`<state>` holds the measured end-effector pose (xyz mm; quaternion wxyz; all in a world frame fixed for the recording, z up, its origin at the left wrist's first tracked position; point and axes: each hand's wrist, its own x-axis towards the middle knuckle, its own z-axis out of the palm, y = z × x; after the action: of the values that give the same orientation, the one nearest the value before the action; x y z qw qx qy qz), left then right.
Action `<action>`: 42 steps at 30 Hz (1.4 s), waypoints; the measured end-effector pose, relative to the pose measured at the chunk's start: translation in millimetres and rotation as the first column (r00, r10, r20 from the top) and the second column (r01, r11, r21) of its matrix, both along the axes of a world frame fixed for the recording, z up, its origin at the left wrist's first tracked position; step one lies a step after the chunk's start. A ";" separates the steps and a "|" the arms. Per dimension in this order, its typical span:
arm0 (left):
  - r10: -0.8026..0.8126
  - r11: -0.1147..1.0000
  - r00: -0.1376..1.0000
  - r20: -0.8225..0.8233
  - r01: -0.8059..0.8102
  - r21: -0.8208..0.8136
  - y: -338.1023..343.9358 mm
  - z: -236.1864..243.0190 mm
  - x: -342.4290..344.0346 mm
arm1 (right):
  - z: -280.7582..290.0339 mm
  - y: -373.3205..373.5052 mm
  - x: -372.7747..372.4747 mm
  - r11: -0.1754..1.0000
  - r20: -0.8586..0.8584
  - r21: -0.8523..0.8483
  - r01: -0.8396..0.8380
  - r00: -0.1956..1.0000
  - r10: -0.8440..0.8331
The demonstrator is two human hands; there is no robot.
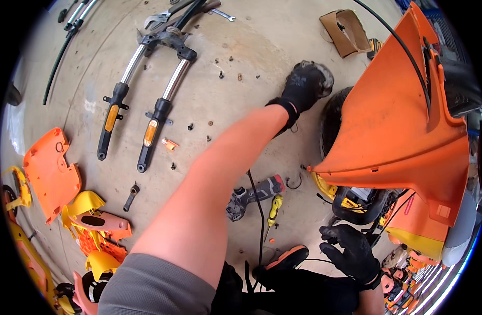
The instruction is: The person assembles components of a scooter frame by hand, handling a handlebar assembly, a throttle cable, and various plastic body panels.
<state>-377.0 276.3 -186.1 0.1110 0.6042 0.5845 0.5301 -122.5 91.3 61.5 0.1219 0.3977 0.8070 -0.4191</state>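
Note:
My left hand point(307, 86), in a black glove, reaches far across the floor to the upper right of centre. Its fingers curl inward, and what they hold, if anything, I cannot make out. Beside it stands a large orange scooter body panel point(393, 115) with a dark tyre point(333, 118) partly hidden behind it. At the lower right, below the panel, my gloved right hand point(351, 253) hovers with bent fingers apart and nothing visible between them. Left of that hand, a yellow screwdriver point(274, 210) lies beside a grey cordless power tool point(254, 197), which my left forearm partly covers.
A scooter front fork point(167, 79) lies at the upper left, near an adjustable wrench point(158, 19) and a spanner point(223, 15). Loose bolts point(221, 75) dot the concrete. An open cardboard box point(346, 32) sits at the back; orange and yellow panels point(53, 176) lie left.

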 end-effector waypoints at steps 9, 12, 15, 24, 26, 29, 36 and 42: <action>-0.229 0.905 0.969 -0.089 0.178 -0.387 -4.2 -32.9 50.7 | -5.8 -0.8 0.2 0.999 -0.049 0.031 0.027 0.998 -0.026; -0.198 0.980 0.979 0.056 0.197 0.014 -20.8 -51.0 44.9 | -7.2 1.1 -8.0 1.000 -0.081 0.005 -0.014 0.997 0.014; -0.283 0.945 0.957 0.062 0.289 -0.151 -53.8 -2.8 32.5 | -1.8 2.0 -0.6 1.000 -0.049 -0.027 0.003 0.999 -0.005; -0.109 0.832 0.948 -0.299 -0.077 -0.549 -131.0 -3.2 -80.9 | -25.2 -3.9 -5.5 0.978 -0.141 0.015 -0.210 0.967 0.210; -0.022 0.814 0.922 -0.386 -0.207 -0.542 -139.5 1.0 -104.8 | -30.6 -5.8 -4.5 0.961 -0.163 0.051 -0.273 0.947 0.278; 0.115 0.788 0.846 -0.521 -0.397 -0.470 -156.4 4.4 -148.4 | -33.5 -8.1 -3.4 0.945 -0.175 0.120 -0.304 0.931 0.322; 0.167 0.251 0.689 -0.705 -0.721 -0.646 -217.3 23.5 -194.2 | -33.1 -10.3 -4.3 0.925 -0.226 0.135 -0.354 0.898 0.377; 0.271 0.304 0.754 -0.599 -0.657 -0.690 -272.5 -13.2 -206.6 | -38.2 -13.3 2.9 0.917 -0.261 0.071 -0.392 0.880 0.396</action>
<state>-583.5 3.8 -199.2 0.1286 0.3452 0.9290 0.0361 -119.6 78.1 23.3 0.0904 0.1656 0.8833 -0.4293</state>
